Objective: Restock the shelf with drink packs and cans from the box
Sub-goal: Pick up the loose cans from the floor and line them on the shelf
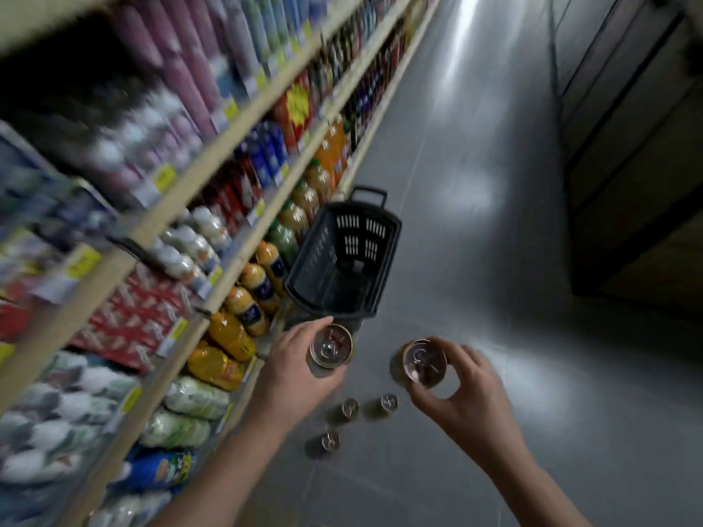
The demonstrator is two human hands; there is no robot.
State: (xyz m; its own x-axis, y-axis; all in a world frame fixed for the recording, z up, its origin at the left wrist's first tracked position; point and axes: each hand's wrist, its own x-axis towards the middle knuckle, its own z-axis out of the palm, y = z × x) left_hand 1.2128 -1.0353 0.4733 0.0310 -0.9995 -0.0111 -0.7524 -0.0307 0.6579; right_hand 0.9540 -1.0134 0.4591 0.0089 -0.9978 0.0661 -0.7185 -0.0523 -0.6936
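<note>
Grip: left hand (300,368) wraps left can (330,346), right hand (462,389) pinches right can (422,361) by its rim | pos: both just beside black basket (344,260), shelf (182,192) on basket's left, three floor cans (350,408) a bit further from basket | step: likely carry-to-shelf | next: needs free shelf gap, cans upright

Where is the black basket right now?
Head view, centre: the black basket stands on the floor beside the shelf, just beyond the left hand.

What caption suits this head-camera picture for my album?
By stocked shelves, left hand grips one can, right hand a second can; three cans and a black basket stand on the floor.
</note>
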